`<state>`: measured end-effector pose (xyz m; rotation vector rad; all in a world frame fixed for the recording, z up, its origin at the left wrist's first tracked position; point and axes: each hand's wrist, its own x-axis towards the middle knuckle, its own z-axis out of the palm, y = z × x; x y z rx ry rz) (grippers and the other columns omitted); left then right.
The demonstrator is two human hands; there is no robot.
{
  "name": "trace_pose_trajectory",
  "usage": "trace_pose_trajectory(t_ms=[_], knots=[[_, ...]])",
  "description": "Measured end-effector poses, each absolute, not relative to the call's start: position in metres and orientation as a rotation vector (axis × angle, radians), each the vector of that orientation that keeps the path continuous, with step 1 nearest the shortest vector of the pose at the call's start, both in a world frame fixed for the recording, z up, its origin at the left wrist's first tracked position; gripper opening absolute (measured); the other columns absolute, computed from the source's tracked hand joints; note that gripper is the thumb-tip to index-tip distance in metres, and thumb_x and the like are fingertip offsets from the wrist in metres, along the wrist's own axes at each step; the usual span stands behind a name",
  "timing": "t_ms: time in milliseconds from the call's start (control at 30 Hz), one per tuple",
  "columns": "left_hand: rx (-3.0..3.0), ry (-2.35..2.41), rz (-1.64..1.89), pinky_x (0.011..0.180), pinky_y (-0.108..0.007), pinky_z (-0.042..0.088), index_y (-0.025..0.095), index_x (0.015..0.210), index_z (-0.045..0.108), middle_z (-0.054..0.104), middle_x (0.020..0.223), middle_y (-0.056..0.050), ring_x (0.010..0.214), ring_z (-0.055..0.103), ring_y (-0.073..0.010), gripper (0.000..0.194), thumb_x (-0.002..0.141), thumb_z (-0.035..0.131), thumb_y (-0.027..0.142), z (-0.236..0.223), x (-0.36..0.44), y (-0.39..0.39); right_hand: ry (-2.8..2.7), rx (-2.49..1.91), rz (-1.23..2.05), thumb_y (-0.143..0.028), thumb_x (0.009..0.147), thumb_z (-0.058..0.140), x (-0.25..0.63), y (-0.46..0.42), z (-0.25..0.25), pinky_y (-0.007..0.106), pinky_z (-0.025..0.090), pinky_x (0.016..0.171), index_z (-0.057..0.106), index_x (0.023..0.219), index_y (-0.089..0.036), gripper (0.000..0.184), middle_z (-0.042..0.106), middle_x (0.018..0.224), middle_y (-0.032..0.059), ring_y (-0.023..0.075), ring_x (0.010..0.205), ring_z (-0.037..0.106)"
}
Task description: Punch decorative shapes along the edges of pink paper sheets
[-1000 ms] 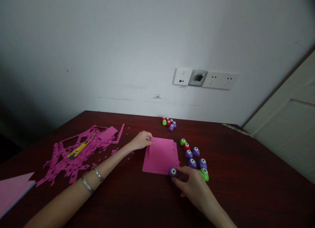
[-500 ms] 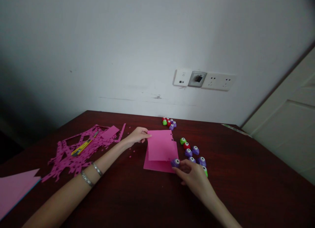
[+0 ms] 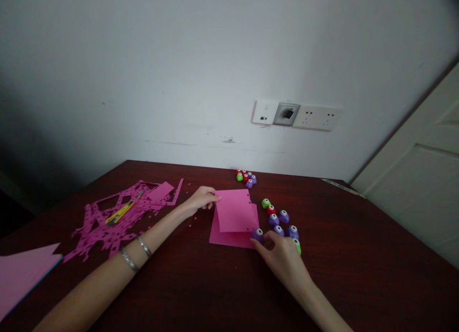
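Note:
My left hand (image 3: 203, 198) pinches the upper left edge of a pink paper sheet (image 3: 234, 211), which has small punched holes along its right edge. Beneath it a second pink sheet (image 3: 224, 239) lies on the table. Closed around a purple craft punch (image 3: 257, 234) with a white round top, my right hand (image 3: 281, 255) holds it at the lower right corner of the upper sheet. Just beyond that hand stand more punches: purple ones (image 3: 283, 216), a red one (image 3: 271, 210) and a green one (image 3: 265, 203).
Pink paper scraps (image 3: 103, 236) are heaped at the left, with a yellow utility knife (image 3: 122, 213) on top. A smaller punch cluster (image 3: 245, 176) sits near the wall. Pink sheets (image 3: 25, 274) lie at the near left, and a narrow strip (image 3: 342, 187) at the far right.
The upper sheet has been raised and shifted away from me over the lower one, showing holes on its right edge. My right hand moved the purple punch slightly up and right.

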<state>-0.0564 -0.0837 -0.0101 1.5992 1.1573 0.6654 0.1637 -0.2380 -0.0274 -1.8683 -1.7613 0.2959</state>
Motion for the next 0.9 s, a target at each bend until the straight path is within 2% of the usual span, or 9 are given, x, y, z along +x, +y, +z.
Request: trace_pose_trajectory(t_ms=[900], knots=[[1.574, 1.114, 0.627, 0.037, -0.019, 0.021, 0.015, 0.066, 0.052, 0.047, 0.041, 0.005, 0.036, 0.039, -0.0056, 0.02, 0.07, 0.062, 0.031, -0.0175, -0.0518, -0.0859, -1.83, -1.893, 0.206, -0.041, 0.08, 0.05, 0.1617, -0.2401, -0.0285, 0.026, 0.034, 0.049, 0.053, 0.062, -0.02, 0.028, 0.06, 0.055, 0.0011, 0.0163, 0.05, 0.056]])
